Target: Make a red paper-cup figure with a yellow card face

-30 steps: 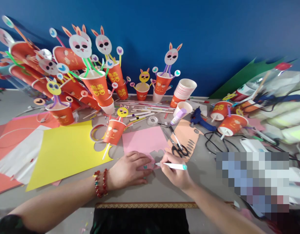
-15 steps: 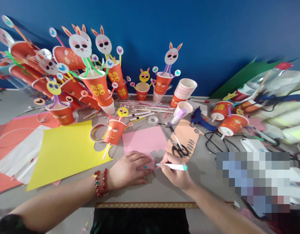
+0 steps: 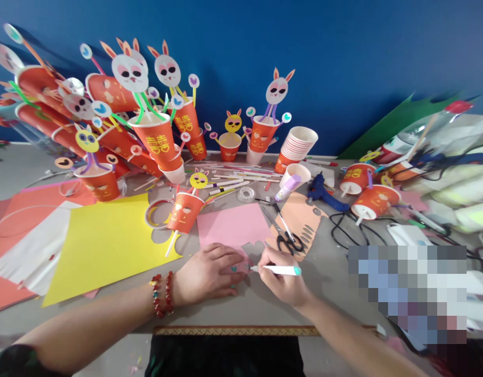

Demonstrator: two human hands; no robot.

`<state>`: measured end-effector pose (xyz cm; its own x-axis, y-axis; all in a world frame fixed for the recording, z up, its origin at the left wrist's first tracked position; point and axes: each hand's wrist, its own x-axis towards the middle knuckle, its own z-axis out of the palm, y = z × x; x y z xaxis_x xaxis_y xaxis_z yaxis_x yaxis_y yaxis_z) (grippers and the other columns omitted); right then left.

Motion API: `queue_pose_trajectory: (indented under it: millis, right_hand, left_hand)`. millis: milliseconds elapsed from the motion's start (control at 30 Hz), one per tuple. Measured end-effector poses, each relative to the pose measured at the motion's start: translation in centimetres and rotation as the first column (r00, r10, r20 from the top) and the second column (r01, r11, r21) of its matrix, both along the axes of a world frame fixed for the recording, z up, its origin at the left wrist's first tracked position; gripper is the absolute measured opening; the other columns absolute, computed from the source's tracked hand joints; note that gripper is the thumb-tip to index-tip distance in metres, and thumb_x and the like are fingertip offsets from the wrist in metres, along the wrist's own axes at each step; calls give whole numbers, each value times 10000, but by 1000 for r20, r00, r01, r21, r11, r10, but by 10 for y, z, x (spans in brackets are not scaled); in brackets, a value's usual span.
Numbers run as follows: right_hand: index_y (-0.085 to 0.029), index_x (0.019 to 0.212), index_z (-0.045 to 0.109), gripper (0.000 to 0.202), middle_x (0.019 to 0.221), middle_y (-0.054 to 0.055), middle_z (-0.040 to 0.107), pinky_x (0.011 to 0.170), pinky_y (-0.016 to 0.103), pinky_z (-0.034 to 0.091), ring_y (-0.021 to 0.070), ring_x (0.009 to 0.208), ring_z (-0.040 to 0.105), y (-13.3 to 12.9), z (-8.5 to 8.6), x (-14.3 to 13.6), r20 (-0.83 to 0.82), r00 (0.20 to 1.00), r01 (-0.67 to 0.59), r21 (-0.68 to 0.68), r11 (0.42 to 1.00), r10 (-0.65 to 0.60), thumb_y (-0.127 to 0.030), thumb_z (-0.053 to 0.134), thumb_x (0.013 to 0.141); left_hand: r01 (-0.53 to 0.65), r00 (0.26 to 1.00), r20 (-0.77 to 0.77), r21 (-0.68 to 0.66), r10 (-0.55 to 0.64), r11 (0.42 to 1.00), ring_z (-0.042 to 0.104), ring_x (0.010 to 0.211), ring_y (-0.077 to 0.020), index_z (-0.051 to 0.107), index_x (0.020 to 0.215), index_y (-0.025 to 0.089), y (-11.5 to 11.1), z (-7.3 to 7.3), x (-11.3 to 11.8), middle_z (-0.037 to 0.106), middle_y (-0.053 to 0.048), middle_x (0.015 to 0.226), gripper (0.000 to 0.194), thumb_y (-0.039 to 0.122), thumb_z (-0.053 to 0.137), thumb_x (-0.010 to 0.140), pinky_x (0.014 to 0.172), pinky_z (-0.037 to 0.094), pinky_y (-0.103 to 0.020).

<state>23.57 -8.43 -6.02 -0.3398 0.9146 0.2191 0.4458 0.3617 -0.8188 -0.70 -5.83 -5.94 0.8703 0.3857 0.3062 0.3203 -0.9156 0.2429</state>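
Observation:
My right hand (image 3: 283, 277) is closed around a white marker (image 3: 283, 269) with a teal end. Its tip meets a small pink paper piece (image 3: 244, 264). A teal heart-like mark shows on that piece. My left hand (image 3: 210, 272) lies flat over the paper with fingers stretched out, pressing it to the table; part of the paper is hidden under the fingers. Just beyond the hands is a pink sheet (image 3: 233, 222) with cut-out edges. Black-handled scissors (image 3: 288, 242) rest on a peach sheet (image 3: 308, 225) to the right.
Red paper cups with bunny figures (image 3: 153, 139) crowd the left and back. A yellow sheet (image 3: 108, 246) lies left, near a tape roll (image 3: 157, 214) and a cup with a yellow bunny (image 3: 185, 212). A blue glue gun (image 3: 322, 191) and a glue stick (image 3: 288, 187) sit right of centre.
The marker tip has shifted very slightly left on the pink paper piece. My left hand stays in place.

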Motion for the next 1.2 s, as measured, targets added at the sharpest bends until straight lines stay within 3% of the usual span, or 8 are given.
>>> queue_pose_trajectory:
  millis: [667, 1200]
  right_hand:
    - [-218, 696, 471, 189, 592, -44, 474, 515, 262, 320, 119, 512, 444, -1, -2, 0, -10, 997, 73, 27, 997, -73, -142, 507, 866]
    - [-210, 692, 502, 172, 619, -25, 527, 565, 267, 353, 134, 570, 494, -1, -2, 0, 7, 999, 32, -11, 999, -31, -144, 505, 851]
  left_hand:
    - [2, 1000, -13, -5, -2, 1000, 557, 1196, -267, 630, 1228, 240, 0, 0, 0, 641, -100, 1298, 380, 478, 535, 948, 984, 443, -414]
    - [-1, 1000, -5, -1, 1, 1000, 562, 1191, -269, 629, 1219, 233, 0, 0, 0, 645, -97, 1292, 388, 491, 526, 950, 988, 438, -424]
